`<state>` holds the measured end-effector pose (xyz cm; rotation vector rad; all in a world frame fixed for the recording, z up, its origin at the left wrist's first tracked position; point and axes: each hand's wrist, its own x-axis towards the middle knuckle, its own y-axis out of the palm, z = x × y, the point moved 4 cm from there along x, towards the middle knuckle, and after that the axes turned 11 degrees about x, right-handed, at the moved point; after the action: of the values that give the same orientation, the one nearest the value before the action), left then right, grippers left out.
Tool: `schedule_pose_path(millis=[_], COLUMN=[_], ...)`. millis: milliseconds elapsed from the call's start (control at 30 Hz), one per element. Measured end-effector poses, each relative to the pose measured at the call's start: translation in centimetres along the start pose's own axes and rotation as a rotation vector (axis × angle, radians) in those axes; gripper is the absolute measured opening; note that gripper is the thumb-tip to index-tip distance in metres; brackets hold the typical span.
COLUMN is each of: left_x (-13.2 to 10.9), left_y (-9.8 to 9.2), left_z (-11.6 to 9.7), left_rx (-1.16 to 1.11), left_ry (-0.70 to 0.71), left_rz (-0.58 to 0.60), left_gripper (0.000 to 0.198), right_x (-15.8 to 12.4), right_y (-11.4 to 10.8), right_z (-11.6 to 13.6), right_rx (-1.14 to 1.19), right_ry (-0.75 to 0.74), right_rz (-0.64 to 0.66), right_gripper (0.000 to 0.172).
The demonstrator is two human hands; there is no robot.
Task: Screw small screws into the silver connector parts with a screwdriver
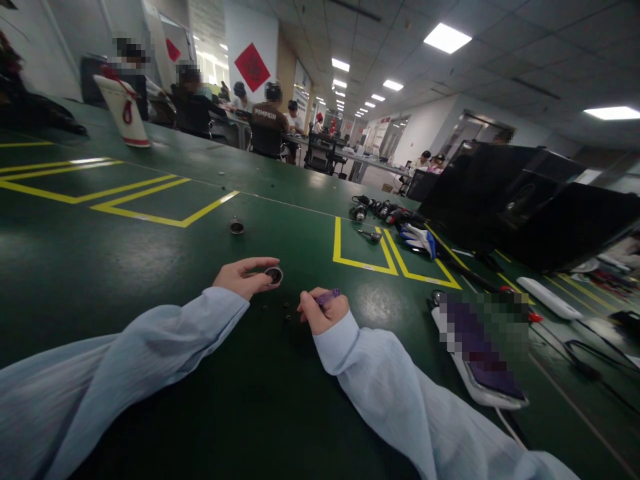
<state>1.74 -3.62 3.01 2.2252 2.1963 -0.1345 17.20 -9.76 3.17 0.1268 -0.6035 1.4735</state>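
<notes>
My left hand grips a small round metal cup-shaped part by its edge, the hollow side facing me. Curled just to its right, my right hand is closed around a slim object with a see-through purple handle; its tip is hidden by my fingers. On the green table between my hands lie several tiny dark parts, too small to name. Farther out sits another round metal part with a short stem on top, apart from both hands.
A metal piece with a thin shaft lies inside yellow tape. Beyond it are a blue-and-white glove and dark metal parts. To the right are a phone, cables and black monitors. A white cup stands far left.
</notes>
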Motion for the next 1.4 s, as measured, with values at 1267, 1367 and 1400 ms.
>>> schedule_pose_path(millis=[1267,1367,1400], left_x=[-3.8,-3.8,-3.8], left_y=[0.6,0.7,0.7], left_z=[-1.8,-1.8,-1.8], left_rx=[0.268,0.258,0.254], left_ry=[0.173,0.181,0.182], left_rz=[-0.017,-0.013,-0.014], left_gripper=[0.028,0.028,0.028], right_x=[-1.7,-1.7,-1.7], right_y=[0.1,0.1,0.1], right_z=[4.9,5.0,5.0], right_rx=[-0.187,-0.187,-0.191], right_ry=[-0.631,-0.639,-0.636], right_rz=[0.060,0.058,0.061], right_gripper=[0.010,0.010,0.009])
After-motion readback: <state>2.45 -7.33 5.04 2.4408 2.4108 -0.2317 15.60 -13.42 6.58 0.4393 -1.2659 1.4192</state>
